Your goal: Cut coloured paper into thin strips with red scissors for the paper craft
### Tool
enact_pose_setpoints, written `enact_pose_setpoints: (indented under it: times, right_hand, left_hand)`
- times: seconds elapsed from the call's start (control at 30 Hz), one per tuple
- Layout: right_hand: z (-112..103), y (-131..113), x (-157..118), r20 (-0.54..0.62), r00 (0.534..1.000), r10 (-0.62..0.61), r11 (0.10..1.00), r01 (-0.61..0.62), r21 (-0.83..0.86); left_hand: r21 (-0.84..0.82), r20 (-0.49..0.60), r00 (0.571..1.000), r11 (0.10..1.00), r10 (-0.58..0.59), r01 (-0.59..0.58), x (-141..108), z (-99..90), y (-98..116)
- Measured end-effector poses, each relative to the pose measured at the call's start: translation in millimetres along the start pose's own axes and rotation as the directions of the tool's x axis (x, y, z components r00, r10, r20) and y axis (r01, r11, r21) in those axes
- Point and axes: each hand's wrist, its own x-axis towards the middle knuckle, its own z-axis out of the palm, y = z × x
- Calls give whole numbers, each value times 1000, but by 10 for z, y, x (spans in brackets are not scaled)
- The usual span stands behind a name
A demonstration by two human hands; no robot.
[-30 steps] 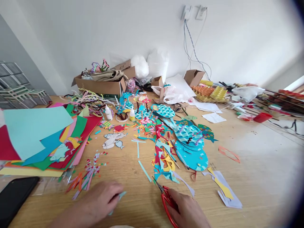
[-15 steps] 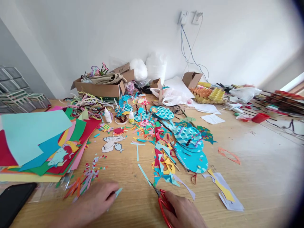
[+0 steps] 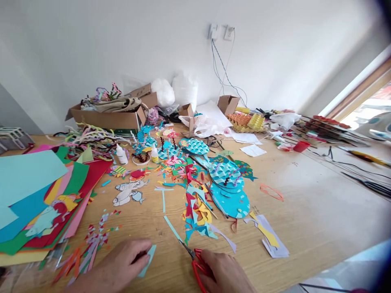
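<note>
Across a wooden table (image 3: 305,203) strewn with paper scraps (image 3: 204,213), the person's left hand (image 3: 126,258) pinches a light-blue paper piece (image 3: 149,262) low over the near side, while the right hand (image 3: 222,268) grips red-handled scissors (image 3: 195,270), tips by a pale-blue strip (image 3: 172,226).

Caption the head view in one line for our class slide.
Right hand with red-handled scissors, left hand holding pale-blue paper, beside colourful scraps.

No readable text, labels or numbers.
</note>
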Motion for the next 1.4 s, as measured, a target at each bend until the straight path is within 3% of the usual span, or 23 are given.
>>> enact_pose_setpoints:
  times: [0.2,0.37,0.57,0.87,0.97,1.03,1.13,1.27,1.4]
  right_hand:
    - [-133,200,-124,-86,989,122,988,-129,-83]
    - [-206,398,-303,-141,957,255,956,-271,-108]
    - [-151,413,-350,-108,966,235,961,-248,-123]
    - [-144,393,-217,-192,950,246,968,-250,3]
    - [-191,301,-226,-251,949,189,981,-173,81]
    - [-193,178,-206,-296,950,98,980,-40,197]
    - [-111,-51,-99,-288,957,-30,876,164,453]
    - [87,-260,124,-217,974,-58,725,191,662]
    - [123,-247,189,-239,970,-40,742,189,643]
  left_hand:
    - [34,76,991,993,108,-111,103,154,254]
    - [147,76,984,974,163,-173,190,261,251]
    - [190,50,979,960,199,-205,328,388,118]
    - [148,109,965,956,238,-253,431,442,75]
    - [77,65,976,975,206,-210,430,436,117]
    - [-22,50,982,984,180,-179,427,419,173]
    - [-155,1,982,970,191,-188,423,406,259]
    - [-185,-113,966,950,233,-251,405,426,270]
    - [-199,-78,978,958,195,-207,400,278,178]
